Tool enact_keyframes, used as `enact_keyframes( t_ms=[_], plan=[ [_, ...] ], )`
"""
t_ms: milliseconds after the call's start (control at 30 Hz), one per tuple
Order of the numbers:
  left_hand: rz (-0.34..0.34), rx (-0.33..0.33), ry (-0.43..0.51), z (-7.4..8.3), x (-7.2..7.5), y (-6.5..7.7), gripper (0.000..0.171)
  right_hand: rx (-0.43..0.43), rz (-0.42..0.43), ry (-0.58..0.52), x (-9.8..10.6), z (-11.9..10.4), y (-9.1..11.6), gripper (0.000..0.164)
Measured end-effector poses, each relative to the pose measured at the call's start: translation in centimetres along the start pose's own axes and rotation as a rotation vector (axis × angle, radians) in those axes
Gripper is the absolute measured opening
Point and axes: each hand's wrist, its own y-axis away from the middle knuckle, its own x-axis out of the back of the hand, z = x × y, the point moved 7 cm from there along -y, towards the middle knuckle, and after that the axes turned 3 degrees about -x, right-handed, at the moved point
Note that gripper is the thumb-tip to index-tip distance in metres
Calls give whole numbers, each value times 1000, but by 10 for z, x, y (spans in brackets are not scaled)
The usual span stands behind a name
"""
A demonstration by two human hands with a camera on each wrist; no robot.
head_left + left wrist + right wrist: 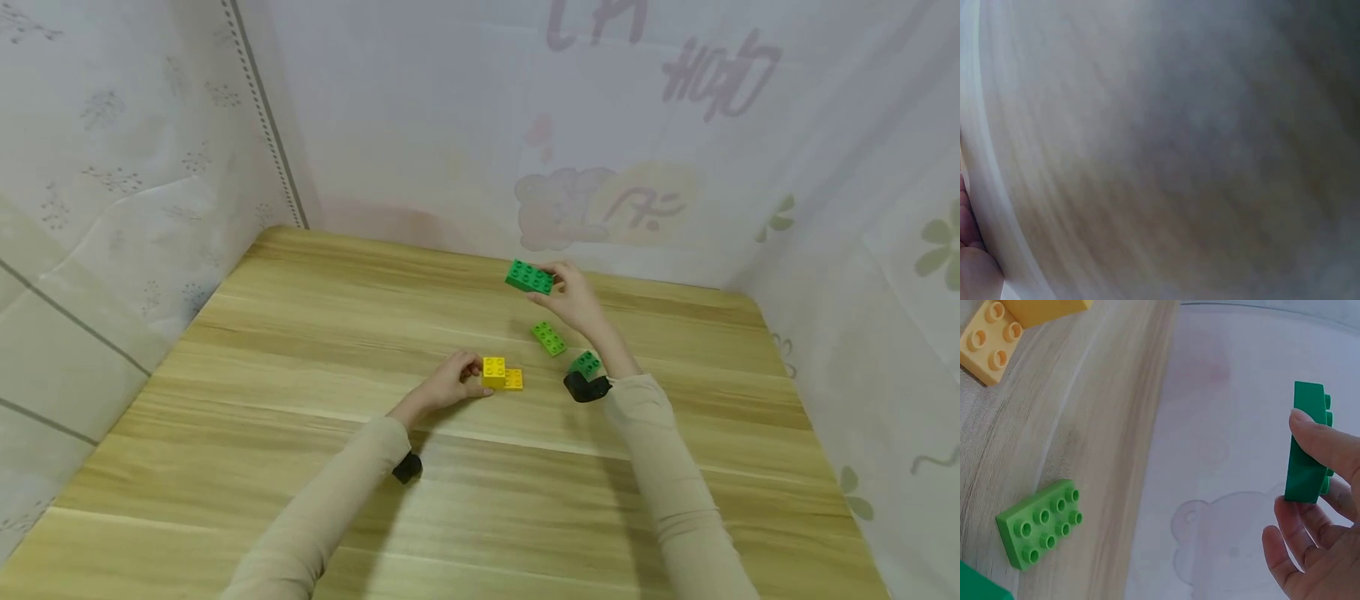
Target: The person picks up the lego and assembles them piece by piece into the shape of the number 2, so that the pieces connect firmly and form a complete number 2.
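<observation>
- Two hands are at work in my head view, both over or on the wooden table (315, 350).
- The right hand (574, 300) is raised; its thumb and fingers pinch a dark green brick (529, 277), gripping it toward the right end, with the studs facing up to my camera.
- The left hand (448, 380) has its fingers curled and, as I read it, grips the yellow brick (493, 373) from the left side. My left wrist view is too blurred to confirm this.
- From the right hand, the yellow brick lies to the left and nearer to the person. I judge that this direction matters most for the next move.
- The long axis of the dark green brick runs left to right, dipping slightly to the right.
- The left hand is at the yellow brick; the right hand is well apart from it.
- An orange-yellow plate (514, 380) shows just right of the yellow brick; whether it continues underneath, I cannot tell.
- The light green brick (549, 338) lies slantwise between the hands.
</observation>
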Motion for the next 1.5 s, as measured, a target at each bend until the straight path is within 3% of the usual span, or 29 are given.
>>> enact_keyframes(
  t_ms=[267,700,1167,1500],
  plan=[
    [4,-24,10,-1,1,-1,29,49,-13,60,2,-9,24,46],
    [-2,-25,-26,-3,0,-2,31,121,-47,84,-19,-11,48,46],
    [3,-27,-1,-2,-1,-2,30,127,-54,64,-33,-4,58,46],
    [-6,-30,-37,-3,-1,-3,29,59,-111,33,-54,10,65,46]
  ],
)
